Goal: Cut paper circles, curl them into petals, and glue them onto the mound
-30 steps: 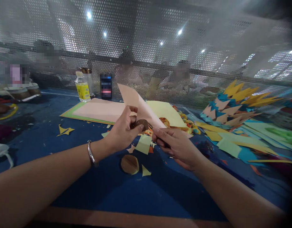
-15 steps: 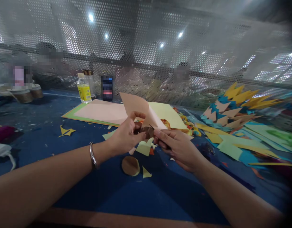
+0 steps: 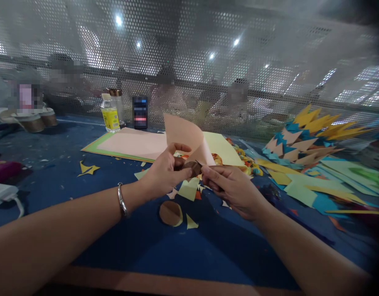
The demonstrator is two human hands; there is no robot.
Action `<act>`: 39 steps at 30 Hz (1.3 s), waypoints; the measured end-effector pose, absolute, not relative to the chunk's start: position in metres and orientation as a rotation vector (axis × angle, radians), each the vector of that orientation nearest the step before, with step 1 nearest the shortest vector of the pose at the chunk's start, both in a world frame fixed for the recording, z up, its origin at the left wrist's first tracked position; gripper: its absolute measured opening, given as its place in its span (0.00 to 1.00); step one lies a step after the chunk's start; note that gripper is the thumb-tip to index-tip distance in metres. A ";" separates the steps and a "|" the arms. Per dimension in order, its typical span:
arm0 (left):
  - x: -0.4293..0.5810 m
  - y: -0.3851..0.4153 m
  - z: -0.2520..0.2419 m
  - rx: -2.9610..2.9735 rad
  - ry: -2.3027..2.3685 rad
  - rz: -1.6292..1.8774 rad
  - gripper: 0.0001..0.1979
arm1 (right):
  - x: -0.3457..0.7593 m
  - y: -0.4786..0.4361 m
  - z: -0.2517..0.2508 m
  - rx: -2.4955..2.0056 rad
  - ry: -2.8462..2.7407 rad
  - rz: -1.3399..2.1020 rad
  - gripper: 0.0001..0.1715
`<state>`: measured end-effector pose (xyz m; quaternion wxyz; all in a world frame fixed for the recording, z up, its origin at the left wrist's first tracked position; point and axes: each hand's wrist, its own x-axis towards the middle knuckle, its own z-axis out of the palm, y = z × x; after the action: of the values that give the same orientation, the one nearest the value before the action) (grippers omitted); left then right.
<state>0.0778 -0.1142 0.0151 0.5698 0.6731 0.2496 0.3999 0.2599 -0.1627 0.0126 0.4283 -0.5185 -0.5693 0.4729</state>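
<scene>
My left hand [image 3: 167,170], with a silver bangle [image 3: 122,199] on its wrist, pinches a curled peach paper sheet [image 3: 184,133] together with a small brown piece [image 3: 191,167]. My right hand [image 3: 228,183] is closed around what look like scissors [image 3: 198,163]. Only their dark, narrow tip shows, at the paper's near edge; the handles are hidden in the fingers. Below the hands, a round brown piece [image 3: 170,213] lies over pale yellow paper on the blue table. A pale yellow triangular scrap [image 3: 191,222] lies to its right.
Behind the hands lie stacked pink and green sheets [image 3: 134,142] and a pale yellow sheet [image 3: 221,148]. A yellow-labelled bottle [image 3: 111,117] and a phone [image 3: 140,112] stand before a perforated metal screen [image 3: 183,53]. To the right are a spiky paper piece [image 3: 300,139] and coloured scraps [image 3: 303,187].
The peach sheet and the brown piece have shifted slightly right and turned a little between my hands. Both hands keep their grip; the view has moved slightly.
</scene>
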 end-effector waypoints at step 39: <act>0.074 -0.115 0.022 1.608 0.483 0.929 0.20 | 0.264 -0.161 0.014 -1.294 -1.508 1.135 0.25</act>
<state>0.0736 -0.1145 0.0219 0.5740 0.6861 0.2063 0.3966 0.2639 -0.1613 0.0145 0.4140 -0.5148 -0.5998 0.4515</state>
